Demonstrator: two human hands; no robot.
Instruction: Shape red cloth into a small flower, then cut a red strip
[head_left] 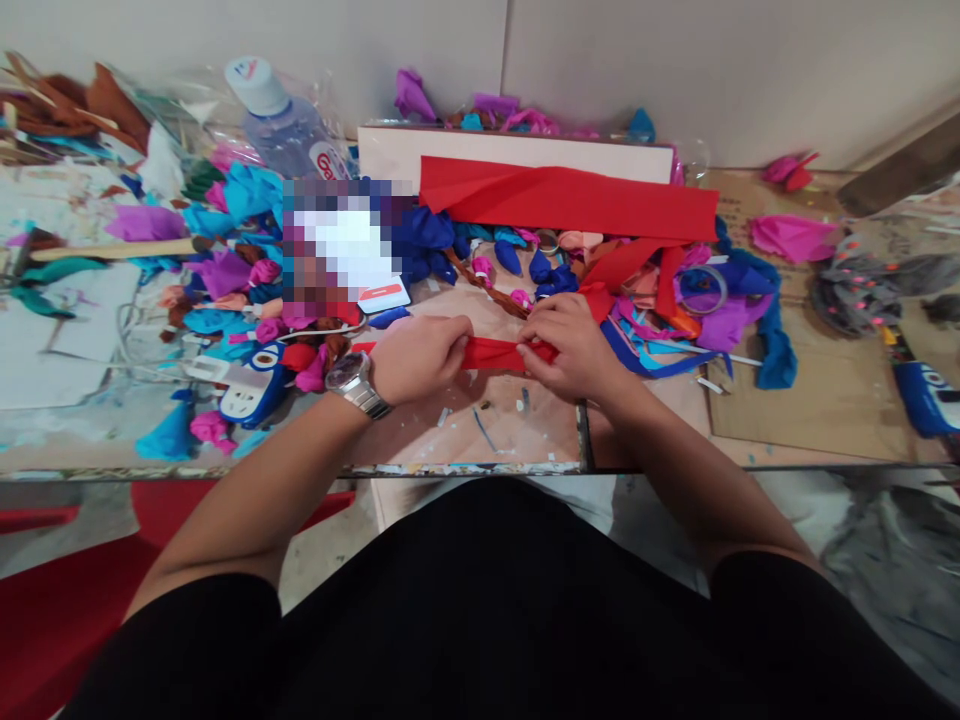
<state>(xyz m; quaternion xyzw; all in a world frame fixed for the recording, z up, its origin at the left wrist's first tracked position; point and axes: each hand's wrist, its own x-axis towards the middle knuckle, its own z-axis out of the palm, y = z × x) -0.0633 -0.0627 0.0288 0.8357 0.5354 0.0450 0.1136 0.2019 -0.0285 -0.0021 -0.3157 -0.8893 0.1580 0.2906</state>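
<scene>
My left hand (420, 352) and my right hand (570, 345) are both closed on a narrow strip of red crepe paper (499, 352), held taut between them just above the table near its front edge. A silver wristwatch (358, 384) sits on my left wrist. The strip runs on to the right and up into a wide red sheet (570, 198) that lies over a white board (390, 155) at the back. Small rolled paper pieces in blue, pink and brown (517, 262) lie just beyond my hands.
Heaps of coloured paper scraps (232, 230) cover the left and middle of the table. A water bottle (281, 120) stands at the back left. A wooden stick (112, 250) lies at left. Tape rings (705, 290) and cardboard (817, 390) are at right. A power strip (251, 385) lies near the front.
</scene>
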